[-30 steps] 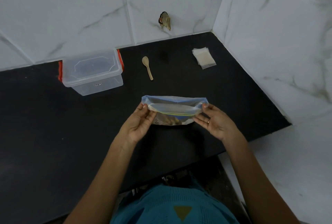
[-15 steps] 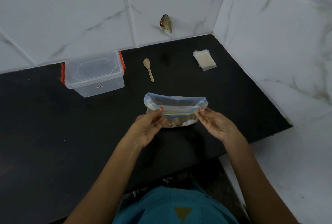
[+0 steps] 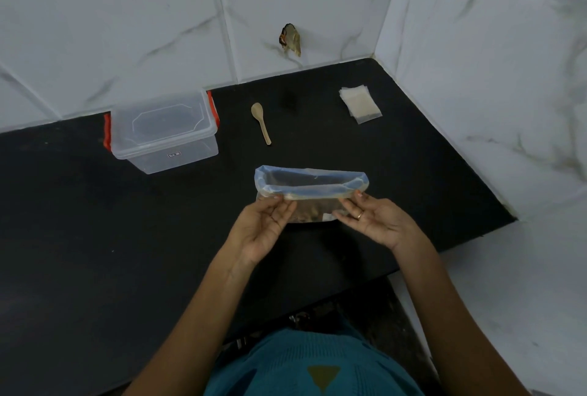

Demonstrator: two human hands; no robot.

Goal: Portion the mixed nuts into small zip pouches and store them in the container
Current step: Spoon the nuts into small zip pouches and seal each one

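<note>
At the black desk (image 3: 95, 237), the left grip (image 3: 263, 227) and right grip (image 3: 371, 221) each pinch the near rim of the nut bag (image 3: 311, 187) between them (its mouth gapes wider than a moment ago). The lidded container (image 3: 165, 132) sits beyond the left grip, small pouches (image 3: 360, 103) beyond the right.

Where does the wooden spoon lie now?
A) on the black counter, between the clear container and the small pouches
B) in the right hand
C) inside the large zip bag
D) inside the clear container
A: the wooden spoon lies on the black counter, clear container to one side, small pouches to the other, apart from the large zip bag.
</note>
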